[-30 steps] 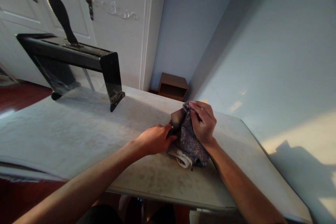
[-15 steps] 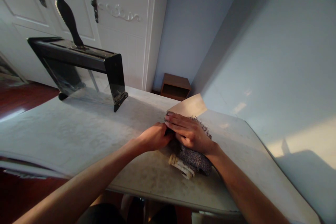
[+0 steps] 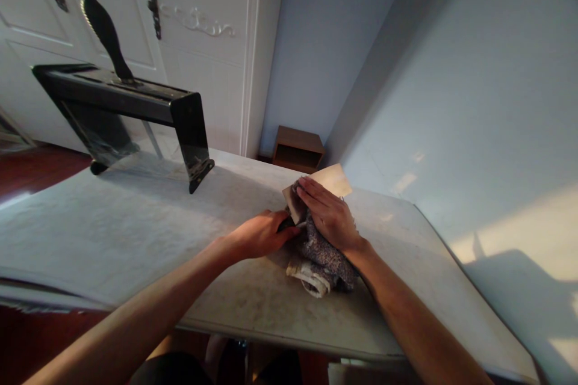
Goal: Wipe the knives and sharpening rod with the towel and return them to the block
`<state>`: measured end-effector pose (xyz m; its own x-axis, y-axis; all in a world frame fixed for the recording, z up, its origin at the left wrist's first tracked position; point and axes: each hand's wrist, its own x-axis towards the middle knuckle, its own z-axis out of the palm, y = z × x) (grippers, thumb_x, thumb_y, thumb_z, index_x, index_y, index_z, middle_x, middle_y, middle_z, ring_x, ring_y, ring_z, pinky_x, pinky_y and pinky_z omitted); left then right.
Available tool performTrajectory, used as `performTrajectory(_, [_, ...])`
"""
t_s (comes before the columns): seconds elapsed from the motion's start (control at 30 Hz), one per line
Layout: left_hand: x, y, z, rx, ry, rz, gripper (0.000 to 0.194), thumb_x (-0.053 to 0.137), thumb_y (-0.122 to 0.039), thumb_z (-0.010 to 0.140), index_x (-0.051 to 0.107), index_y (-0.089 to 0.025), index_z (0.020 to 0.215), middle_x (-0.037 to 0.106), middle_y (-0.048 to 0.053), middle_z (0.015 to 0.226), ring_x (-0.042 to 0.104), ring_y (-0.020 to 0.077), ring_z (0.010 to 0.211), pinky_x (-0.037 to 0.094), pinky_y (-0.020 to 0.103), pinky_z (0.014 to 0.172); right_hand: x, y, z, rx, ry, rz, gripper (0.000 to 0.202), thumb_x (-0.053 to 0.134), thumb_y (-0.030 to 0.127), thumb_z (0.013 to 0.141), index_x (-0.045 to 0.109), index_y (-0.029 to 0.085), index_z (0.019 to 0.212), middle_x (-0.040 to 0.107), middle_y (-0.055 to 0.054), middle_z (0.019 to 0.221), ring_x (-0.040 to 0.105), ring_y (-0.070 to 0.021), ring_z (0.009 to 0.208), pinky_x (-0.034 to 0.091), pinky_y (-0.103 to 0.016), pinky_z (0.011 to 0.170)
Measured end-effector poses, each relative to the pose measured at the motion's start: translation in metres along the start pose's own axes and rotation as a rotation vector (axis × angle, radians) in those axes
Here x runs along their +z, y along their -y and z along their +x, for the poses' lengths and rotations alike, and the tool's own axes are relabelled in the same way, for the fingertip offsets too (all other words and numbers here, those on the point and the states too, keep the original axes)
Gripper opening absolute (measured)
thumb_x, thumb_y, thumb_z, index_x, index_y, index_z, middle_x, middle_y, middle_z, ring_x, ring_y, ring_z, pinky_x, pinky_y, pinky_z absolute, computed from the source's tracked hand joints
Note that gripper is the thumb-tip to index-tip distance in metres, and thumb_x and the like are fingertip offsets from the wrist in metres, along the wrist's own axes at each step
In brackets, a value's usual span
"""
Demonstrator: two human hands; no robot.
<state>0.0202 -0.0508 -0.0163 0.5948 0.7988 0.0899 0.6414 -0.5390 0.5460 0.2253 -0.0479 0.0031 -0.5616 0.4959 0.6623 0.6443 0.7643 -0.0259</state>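
Observation:
Near the table's front right, my left hand is closed round the black handle of what looks like a cleaver. Its broad, flat blade catches warm light and points away to the right. A speckled grey cloth is bunched over the middle of the blade, its pale rolled end hanging towards the table. My right hand grips this cloth and presses it on the blade, fingers lying along it. Part of the blade is hidden under the cloth and fingers.
A black frame with clear panels and an upright black handle stands on the pale table at left. Behind are a white wardrobe and a small brown cabinet. A wall borders the right side.
My right hand has shifted right and slightly up with the cloth, baring more of the blade near the handle. My left hand still holds the handle. The view has turned slightly right.

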Motion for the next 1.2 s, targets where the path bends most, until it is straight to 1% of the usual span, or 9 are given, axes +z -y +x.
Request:
performTrajectory(0.13, [-0.003,-0.002,-0.002,-0.003,0.02,0.04,0.036,0.045,-0.046,0.095,0.063,-0.016,0.104,0.072,0.013,0.1,0.068,0.0275,0.095,0.05,0.035,0.082,0.002,-0.011,-0.004,0.151,-0.087,-0.024,0.051,0.042,0.008,0.095,0.048,0.027,0.142,0.052,-0.003,0.144,0.048,-0.02,0.135,0.042,-0.042,0.114])
performTrajectory(0.27, [-0.007,-0.006,-0.003,0.0,0.042,0.052,0.038,0.042,-0.046,0.096,0.063,-0.015,0.103,0.072,0.014,0.098,0.068,0.0274,0.093,0.05,0.034,0.079,-0.001,-0.025,-0.01,0.315,-0.195,0.017,0.048,0.042,0.013,0.096,0.05,0.031,0.14,0.055,0.001,0.142,0.051,-0.0192,0.132,0.041,-0.043,0.115])
performTrajectory(0.37, [-0.008,-0.008,-0.004,-0.003,0.055,0.057,0.039,0.042,-0.047,0.096,0.064,-0.015,0.1,0.072,0.013,0.093,0.068,0.0268,0.089,0.05,0.033,0.076,-0.006,-0.037,-0.014,0.421,-0.27,0.033,0.041,0.047,0.021,0.096,0.057,0.028,0.135,0.059,-0.002,0.137,0.056,-0.0224,0.128,0.044,-0.045,0.112])
performTrajectory(0.47, [-0.008,-0.008,-0.004,-0.01,0.05,0.07,0.037,0.043,-0.045,0.095,0.064,-0.015,0.099,0.071,0.013,0.09,0.068,0.0265,0.089,0.049,0.033,0.075,-0.012,-0.046,-0.017,0.52,-0.337,0.002,0.04,0.053,0.029,0.093,0.059,0.022,0.132,0.062,-0.008,0.133,0.059,-0.0246,0.123,0.046,-0.046,0.108])
performTrajectory(0.63, [-0.008,-0.009,-0.004,-0.035,0.06,0.087,0.035,0.043,-0.044,0.095,0.064,-0.016,0.099,0.071,0.013,0.092,0.067,0.0276,0.089,0.048,0.034,0.075,-0.015,-0.052,-0.021,0.62,-0.372,-0.018,0.041,0.054,0.032,0.092,0.059,0.019,0.131,0.066,-0.01,0.129,0.062,-0.0253,0.119,0.048,-0.047,0.104])
performTrajectory(0.8, [-0.008,-0.009,-0.004,-0.035,0.062,0.075,0.034,0.044,-0.044,0.094,0.064,-0.017,0.097,0.072,0.013,0.091,0.067,0.0267,0.087,0.047,0.034,0.074,-0.011,-0.049,-0.022,0.56,-0.352,-0.004,0.037,0.048,0.029,0.094,0.061,0.022,0.128,0.065,-0.008,0.13,0.061,-0.0228,0.121,0.047,-0.046,0.107])
performTrajectory(0.93, [-0.006,-0.007,-0.003,-0.031,0.042,0.062,0.035,0.043,-0.045,0.094,0.063,-0.016,0.096,0.072,0.013,0.092,0.067,0.0274,0.088,0.047,0.034,0.074,-0.009,-0.045,-0.021,0.492,-0.316,0.02,0.037,0.051,0.029,0.094,0.061,0.022,0.129,0.063,-0.009,0.132,0.06,-0.0236,0.123,0.046,-0.047,0.108])
performTrajectory(1.07, [-0.008,-0.007,-0.003,-0.053,0.03,0.007,0.035,0.044,-0.045,0.094,0.063,-0.016,0.094,0.072,0.012,0.09,0.067,0.0267,0.087,0.047,0.033,0.072,-0.006,-0.037,-0.019,0.4,-0.185,0.082,0.04,0.053,0.026,0.094,0.058,0.025,0.133,0.061,-0.006,0.135,0.058,-0.0231,0.125,0.047,-0.044,0.108])
performTrajectory(1.2, [-0.012,-0.011,-0.004,-0.135,0.02,-0.096,0.034,0.044,-0.046,0.093,0.064,-0.018,0.09,0.071,0.007,0.083,0.068,0.0231,0.081,0.047,0.028,0.067,-0.003,-0.022,-0.014,0.291,-0.049,0.168,0.043,0.052,0.021,0.094,0.055,0.027,0.136,0.059,-0.004,0.138,0.056,-0.0206,0.127,0.046,-0.04,0.11])
